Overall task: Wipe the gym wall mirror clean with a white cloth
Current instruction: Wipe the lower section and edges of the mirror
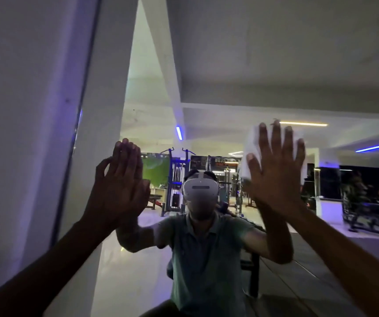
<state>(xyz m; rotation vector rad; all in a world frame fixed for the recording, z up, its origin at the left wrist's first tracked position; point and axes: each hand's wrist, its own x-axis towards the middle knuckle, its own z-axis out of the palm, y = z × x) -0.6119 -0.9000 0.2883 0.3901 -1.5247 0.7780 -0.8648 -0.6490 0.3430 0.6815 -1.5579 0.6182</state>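
The wall mirror [229, 76] fills most of the view and reflects the gym and a person in a green shirt wearing a headset. My right hand [275, 170] is flat against the glass with fingers spread, pressing a white cloth [251, 143] onto the mirror; the cloth shows above and left of the fingers. My left hand [119, 179] rests flat on the glass near the mirror's left edge, fingers together and upright, holding nothing.
A dark frame edge [69, 156] runs down the mirror's left side, with a plain white wall [19, 110] beyond it. The reflection shows weight machines, benches, blue light strips and a shiny floor.
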